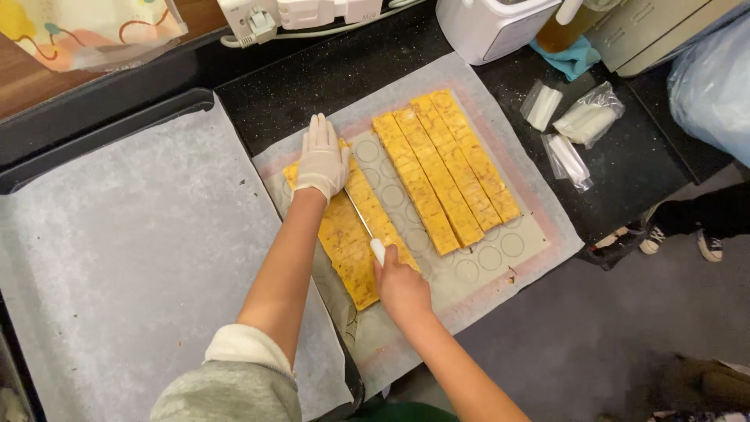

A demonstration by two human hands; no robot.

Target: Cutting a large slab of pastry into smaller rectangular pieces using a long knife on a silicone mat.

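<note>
Your gloved left hand (321, 160) presses flat on the near yellow dough slab (353, 234) on the baking mat (500, 254); your right hand (400, 287) grips a white-handled knife (367, 232) cutting it. Beside it, the paper-lined tray (117, 258) on the bench (312, 86) holds no pieces

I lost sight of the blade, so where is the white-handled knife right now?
In the head view, the white-handled knife sits at centre, gripped by the bare right hand, its blade along the yellow dough slab just below the gloved left hand.

Three small clear plastic bags (574, 125) holding white contents, on the black counter (625, 172), upper right of frame
</note>
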